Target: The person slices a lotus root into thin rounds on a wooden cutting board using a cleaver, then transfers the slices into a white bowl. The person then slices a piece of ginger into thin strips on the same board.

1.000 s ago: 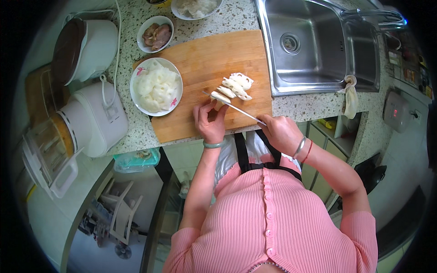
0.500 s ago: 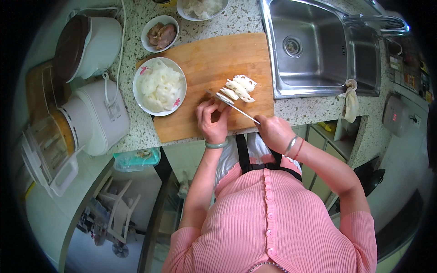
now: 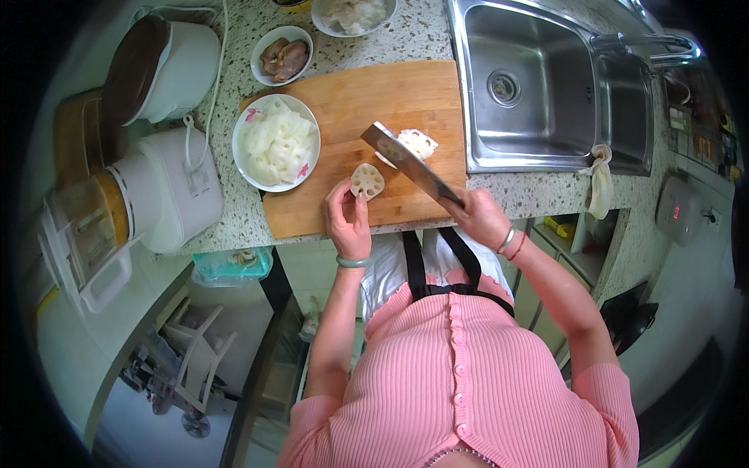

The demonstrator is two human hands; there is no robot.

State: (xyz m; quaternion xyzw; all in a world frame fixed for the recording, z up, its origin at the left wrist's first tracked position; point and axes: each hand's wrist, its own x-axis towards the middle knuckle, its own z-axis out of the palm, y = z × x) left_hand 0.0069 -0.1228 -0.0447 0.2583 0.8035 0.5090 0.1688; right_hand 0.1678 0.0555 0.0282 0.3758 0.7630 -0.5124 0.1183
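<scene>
My left hand (image 3: 348, 221) pinches a piece of lotus root (image 3: 367, 181), its round, holed cut face turned up, at the near part of the wooden cutting board (image 3: 351, 101). In my right hand (image 3: 479, 218) is the handle of a cleaver (image 3: 409, 162), whose broad blade slants up to the left over the board. White lotus root slices (image 3: 417, 143) lie beyond the blade, partly hidden by it. Left of the piece, a white plate (image 3: 237, 148) with pink flower marks holds a heap of pale slices (image 3: 275, 144).
Right of the board is a steel double-bowl sink (image 3: 538, 117) with a cloth (image 3: 601, 181) over its edge. Behind the plate stand a bowl of meat (image 3: 285, 59) and a bowl of white food (image 3: 351, 14). White appliances (image 3: 183, 183) crowd the counter's left.
My left hand has drawn the lotus root piece left, away from the slices, and turned its cut face up. The cleaver has lifted and tilted, showing its broad side.
</scene>
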